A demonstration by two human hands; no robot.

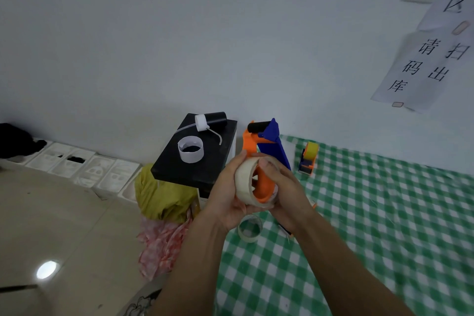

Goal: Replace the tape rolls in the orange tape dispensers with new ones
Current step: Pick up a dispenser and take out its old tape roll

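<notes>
The wide, pale translucent tape roll (245,185) is held up in front of the person, over the near edge of the table. It sits partly over the hub of the orange plastic tape dispenser (264,188), whose blue guard and black roller stick up behind the hands. The roll looks light and stiff, with a smooth, probably slick outer face, so it is likely best held by the rim and pushed on squarely; tilted, it could jam on the hub. The left hand (225,197) cups it from the left and beneath, fingers curled round its outer face. The right hand (288,187) wraps the dispenser's body, thumb lying on the roll's upper edge. Below them, on the green-and-white checked tablecloth (384,213), lies a thin, nearly spent tape ring (250,228). Farther back stands a small orange dispenser with a yellow roll (309,158), and a white paper core (191,152) rests on a black box (213,174).
</notes>
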